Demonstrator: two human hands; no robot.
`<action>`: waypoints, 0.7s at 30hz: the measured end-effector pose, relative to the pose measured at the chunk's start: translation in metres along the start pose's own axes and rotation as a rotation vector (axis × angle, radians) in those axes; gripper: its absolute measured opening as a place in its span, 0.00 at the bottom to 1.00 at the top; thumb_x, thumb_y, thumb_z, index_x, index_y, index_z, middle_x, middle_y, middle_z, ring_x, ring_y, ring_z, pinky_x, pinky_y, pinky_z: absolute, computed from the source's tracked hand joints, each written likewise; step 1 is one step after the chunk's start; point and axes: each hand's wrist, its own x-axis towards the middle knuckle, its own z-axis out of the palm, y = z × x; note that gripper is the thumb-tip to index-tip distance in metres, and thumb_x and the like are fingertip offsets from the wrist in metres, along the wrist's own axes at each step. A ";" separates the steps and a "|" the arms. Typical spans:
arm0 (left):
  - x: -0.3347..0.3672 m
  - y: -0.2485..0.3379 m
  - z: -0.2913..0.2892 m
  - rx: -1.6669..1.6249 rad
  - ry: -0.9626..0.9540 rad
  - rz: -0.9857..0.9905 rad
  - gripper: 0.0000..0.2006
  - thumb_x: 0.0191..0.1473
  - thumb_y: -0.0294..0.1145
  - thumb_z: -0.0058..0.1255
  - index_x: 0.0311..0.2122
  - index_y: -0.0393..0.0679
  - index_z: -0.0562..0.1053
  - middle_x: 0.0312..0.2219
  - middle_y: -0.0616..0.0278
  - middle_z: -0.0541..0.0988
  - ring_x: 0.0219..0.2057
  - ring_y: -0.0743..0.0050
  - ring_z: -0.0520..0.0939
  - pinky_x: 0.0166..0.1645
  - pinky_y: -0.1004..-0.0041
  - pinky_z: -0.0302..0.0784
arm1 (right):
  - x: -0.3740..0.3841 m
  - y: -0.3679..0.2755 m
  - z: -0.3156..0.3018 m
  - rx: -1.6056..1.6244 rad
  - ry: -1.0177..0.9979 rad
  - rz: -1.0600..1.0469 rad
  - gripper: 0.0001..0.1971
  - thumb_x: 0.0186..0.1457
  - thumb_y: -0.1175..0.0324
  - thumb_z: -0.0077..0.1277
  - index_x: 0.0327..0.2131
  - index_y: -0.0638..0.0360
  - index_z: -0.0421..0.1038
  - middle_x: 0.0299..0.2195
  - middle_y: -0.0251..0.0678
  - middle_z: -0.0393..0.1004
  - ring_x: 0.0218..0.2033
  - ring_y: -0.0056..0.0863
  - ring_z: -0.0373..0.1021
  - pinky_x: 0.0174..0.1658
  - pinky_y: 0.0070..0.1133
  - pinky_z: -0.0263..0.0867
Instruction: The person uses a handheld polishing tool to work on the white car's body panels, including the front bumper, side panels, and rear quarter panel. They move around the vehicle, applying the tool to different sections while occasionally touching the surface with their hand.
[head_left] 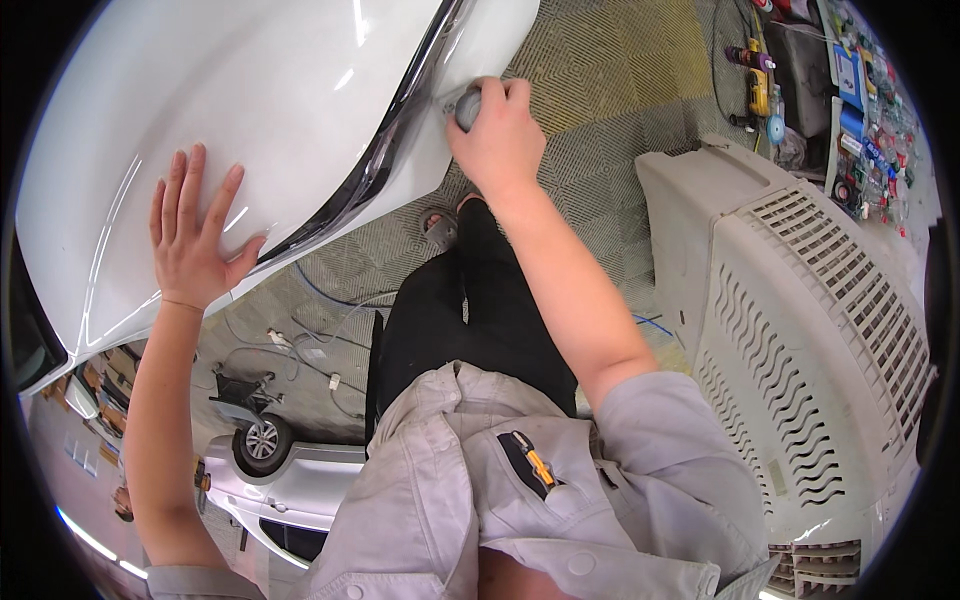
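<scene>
My left hand (195, 235) lies flat on the white car's hood (270, 120), fingers spread, holding nothing. In my right hand (500, 140) is a small grey rounded pad (468, 108), gripped between thumb and fingers. The pad is pressed to the white bumper (420, 165), just beside the dark, narrow headlight (372, 165). My palm and fingers hide part of the pad, so its exact kind is unclear.
A large beige slatted plastic crate (770, 300) stands on my right. Hoses and cables (330, 345) lie across the patterned floor (600, 120). Behind me is a silver car (330, 470) with a dark wheeled stand (245, 390) by it. Tools and bottles (880, 150) crowd the far right.
</scene>
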 end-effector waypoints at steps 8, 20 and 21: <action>0.000 0.001 -0.002 -0.011 -0.005 0.003 0.35 0.57 0.55 0.58 0.69 0.58 0.71 0.73 0.50 0.62 0.74 0.48 0.62 0.75 0.53 0.55 | 0.004 -0.001 -0.001 -0.013 0.022 0.023 0.26 0.50 0.57 0.69 0.50 0.55 0.74 0.49 0.42 0.70 0.37 0.46 0.80 0.37 0.37 0.79; -0.002 0.002 0.001 -0.046 -0.004 -0.036 0.34 0.54 0.55 0.60 0.67 0.63 0.73 0.72 0.53 0.64 0.74 0.51 0.63 0.75 0.52 0.55 | 0.074 0.004 -0.019 -0.065 0.049 0.120 0.29 0.50 0.51 0.67 0.52 0.55 0.74 0.53 0.44 0.72 0.46 0.49 0.79 0.48 0.40 0.77; -0.002 0.002 0.001 -0.048 -0.003 -0.039 0.34 0.54 0.55 0.60 0.67 0.63 0.73 0.72 0.53 0.64 0.74 0.51 0.63 0.75 0.52 0.55 | 0.079 0.005 -0.020 -0.071 0.072 0.101 0.29 0.50 0.52 0.68 0.52 0.56 0.73 0.52 0.45 0.71 0.45 0.49 0.79 0.46 0.40 0.77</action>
